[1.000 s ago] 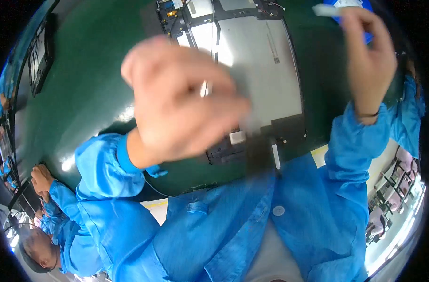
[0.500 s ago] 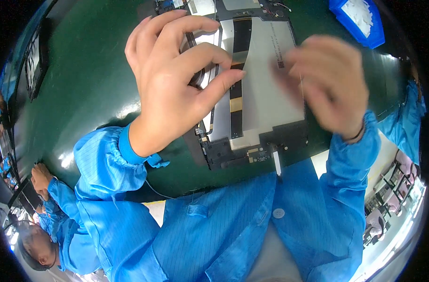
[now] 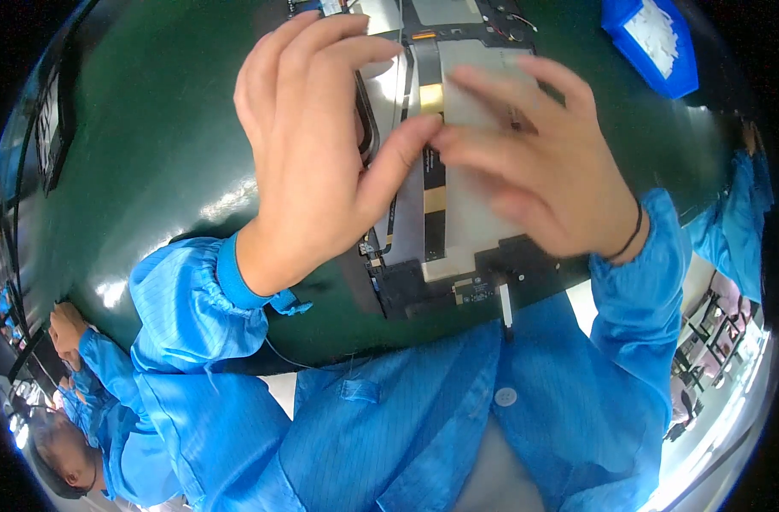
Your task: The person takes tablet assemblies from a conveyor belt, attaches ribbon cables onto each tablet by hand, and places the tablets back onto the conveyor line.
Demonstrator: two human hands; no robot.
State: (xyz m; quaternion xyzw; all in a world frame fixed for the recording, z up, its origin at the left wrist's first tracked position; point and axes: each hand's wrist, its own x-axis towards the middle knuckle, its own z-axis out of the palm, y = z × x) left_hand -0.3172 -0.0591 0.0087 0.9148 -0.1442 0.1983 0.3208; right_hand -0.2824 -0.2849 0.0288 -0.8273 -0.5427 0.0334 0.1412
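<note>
Here, the left hand (image 3: 300,162) arches over the left part of a flat device (image 3: 466,230), which lies on the green desk (image 3: 151,154) directly in front of the person. The left fingers stand open: the thumb points right, well apart from the others, and its tip meets a black strip (image 3: 435,235) with gold patches that runs lengthwise along the device's pale panel. The right hand (image 3: 543,171) hovers over the panel's right part, its fingers spread and blurred; 1 fingertip comes right beside the left thumb tip, and whether it pinches anything I cannot tell. A dark wristband (image 3: 633,232) circles the right wrist. At the device's near edge are a small circuit board (image 3: 473,292) and a white tab (image 3: 505,305) that points toward the person's blue jacket (image 3: 389,410). Far right on the desk, a blue bin (image 3: 684,83) holds white pieces (image 3: 651,38). At the far left sits a co-worker in blue, a hand (image 3: 67,328) at the desk's edge.
</note>
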